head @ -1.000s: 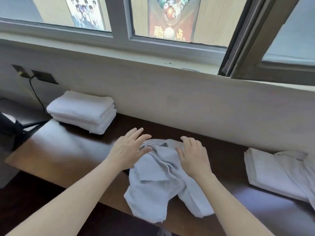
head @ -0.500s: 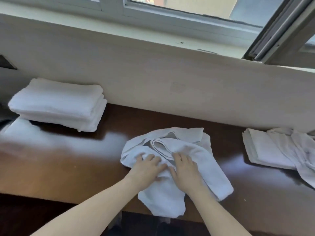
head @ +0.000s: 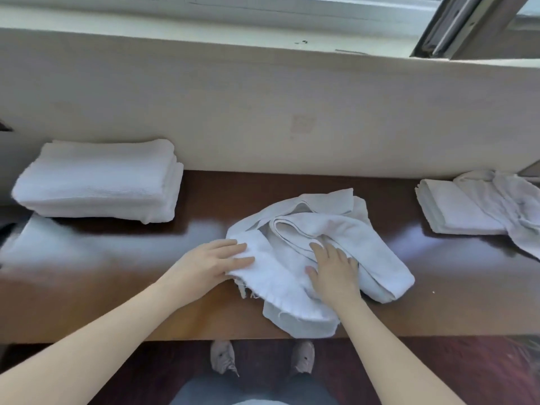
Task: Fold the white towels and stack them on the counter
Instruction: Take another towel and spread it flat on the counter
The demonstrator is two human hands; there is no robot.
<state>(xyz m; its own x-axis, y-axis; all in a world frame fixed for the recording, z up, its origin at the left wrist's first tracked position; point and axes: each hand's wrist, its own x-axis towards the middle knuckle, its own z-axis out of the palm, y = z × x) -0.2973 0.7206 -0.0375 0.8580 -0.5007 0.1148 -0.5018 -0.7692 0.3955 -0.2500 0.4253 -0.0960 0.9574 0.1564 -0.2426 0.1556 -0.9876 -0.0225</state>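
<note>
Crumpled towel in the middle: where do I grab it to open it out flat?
Pinch the frayed near corner of the crumpled towel, coming from the left, where the left hand lies. That edge looks free and single-layer; the far part is bunched in twisted folds.

The person's left hand (head: pixel 216 264) and right hand (head: pixel 333 273) are bare, and so are both forearms as far as the lower edge of the view, where they leave the frame. Below the near edge of the desk the feet show in a pair of pale grey lace-up trainers: the left shoe (head: pixel 222 358) has its laces trailing loose from the toe end, and the right shoe (head: pixel 304 356) carries a small dark mark on its upper. At the bottom of the view are blue-grey trousers (head: pixel 204 390), possibly denim, with a sliver of white cloth at the waist.
</note>
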